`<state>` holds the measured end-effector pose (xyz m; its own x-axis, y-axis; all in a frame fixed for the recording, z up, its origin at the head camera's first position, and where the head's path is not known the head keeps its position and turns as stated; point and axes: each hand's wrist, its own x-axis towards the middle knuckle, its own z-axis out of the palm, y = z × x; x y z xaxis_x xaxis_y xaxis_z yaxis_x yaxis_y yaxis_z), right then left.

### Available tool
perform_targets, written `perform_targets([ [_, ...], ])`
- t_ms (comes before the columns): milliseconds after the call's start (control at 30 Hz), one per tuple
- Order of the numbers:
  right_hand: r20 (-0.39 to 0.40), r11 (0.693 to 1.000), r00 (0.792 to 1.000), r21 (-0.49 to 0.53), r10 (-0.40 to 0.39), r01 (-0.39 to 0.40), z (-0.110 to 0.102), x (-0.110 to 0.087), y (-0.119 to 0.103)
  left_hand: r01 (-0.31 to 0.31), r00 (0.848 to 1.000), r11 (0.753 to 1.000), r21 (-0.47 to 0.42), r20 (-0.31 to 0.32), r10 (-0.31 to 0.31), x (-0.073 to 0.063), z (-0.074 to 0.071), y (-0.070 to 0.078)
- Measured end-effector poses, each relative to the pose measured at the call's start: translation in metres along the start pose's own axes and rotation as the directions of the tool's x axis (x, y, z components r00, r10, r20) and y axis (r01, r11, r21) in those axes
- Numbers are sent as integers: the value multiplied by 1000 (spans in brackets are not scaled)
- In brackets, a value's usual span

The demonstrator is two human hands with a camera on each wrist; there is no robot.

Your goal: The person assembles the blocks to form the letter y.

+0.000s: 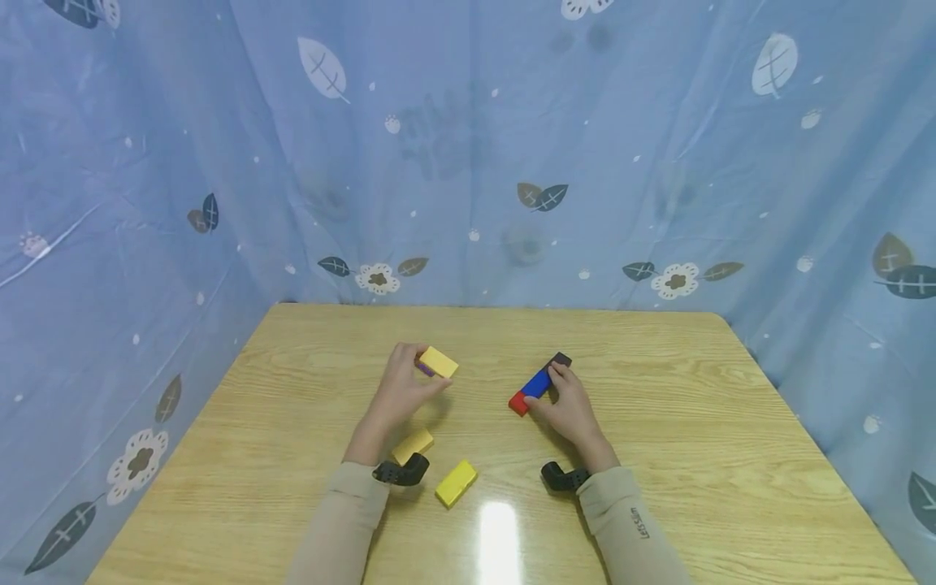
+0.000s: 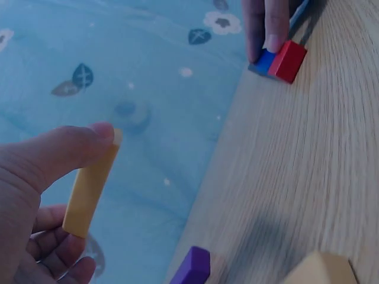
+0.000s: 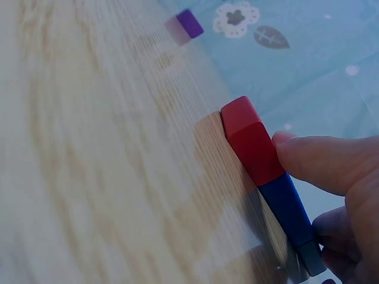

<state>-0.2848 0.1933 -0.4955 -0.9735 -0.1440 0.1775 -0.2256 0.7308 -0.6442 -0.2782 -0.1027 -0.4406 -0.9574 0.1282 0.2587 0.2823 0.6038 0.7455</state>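
Head view: a patterned blue curtain [image 1: 468,162] hangs behind a wooden table [image 1: 673,390]. At left, the left hand [image 1: 400,388] pinches a yellow block [image 1: 439,362] between thumb and fingers; the right hand [image 1: 574,413] grips a red, blue and black row [image 1: 537,384] with curled fingers and thumb. That row slants from its near-left red end to its far-right dark end. The held block lies left of it, well apart, its long axis slanting the opposite way. Two loose yellow blocks [image 1: 457,484] lie nearer the person; a purple block [image 1: 425,369] shows beside the held one, partly hidden.
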Motion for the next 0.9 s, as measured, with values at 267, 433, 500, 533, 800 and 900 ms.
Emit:
perform_targets([
  [267, 0, 1000, 1000, 11, 8, -8, 0, -1, 0, 3, 1000, 999, -41, 6, -3, 8, 11, 10],
  [433, -20, 1000, 1000, 6, -6, 7, 1, -2, -1, 15, 1000, 996, -85, 25, -13, 11, 19, 14],
  [500, -14, 1000, 1000, 3, 1, -1, 2, -2, -1, 17, 1000, 996, -88, 27, -15, 11, 23, 15],
  [533, -9, 1000, 1000, 7, 9, -8, 2, -2, -1, 15, 1000, 996, -86, 23, -13, 11, 24, 15],
  [800, -8, 1000, 1000, 4, 17, -17, 1, -2, 0, 13, 1000, 993, -121, 8, -13, 19, 39, 15],
  [900, -14, 1000, 1000, 1, 11, -11, 1, -1, 0, 28, 999, 993, -115, 20, -26, 22, 42, 17],
])
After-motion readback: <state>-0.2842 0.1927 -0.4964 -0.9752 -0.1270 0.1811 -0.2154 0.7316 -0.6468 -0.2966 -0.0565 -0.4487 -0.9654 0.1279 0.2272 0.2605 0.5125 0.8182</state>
